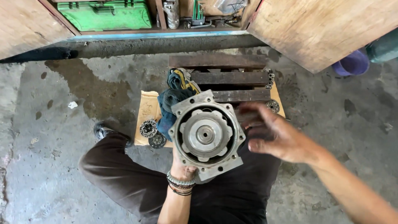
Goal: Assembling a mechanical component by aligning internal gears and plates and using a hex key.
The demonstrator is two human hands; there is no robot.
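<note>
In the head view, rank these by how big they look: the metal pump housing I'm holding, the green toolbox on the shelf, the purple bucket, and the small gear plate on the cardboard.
1. Green toolbox and metal pump housing: look similar; the housing is nearer the camera, so unsure.
2. Purple bucket, partly hidden.
3. Small gear plate.

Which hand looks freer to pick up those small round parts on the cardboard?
Probably the right hand: it is open and holds nothing. The left hand is propping up the metal housing, though the round parts lie on its side.

Bare concrete floor [54, 124] left of housing [206, 135]
</note>
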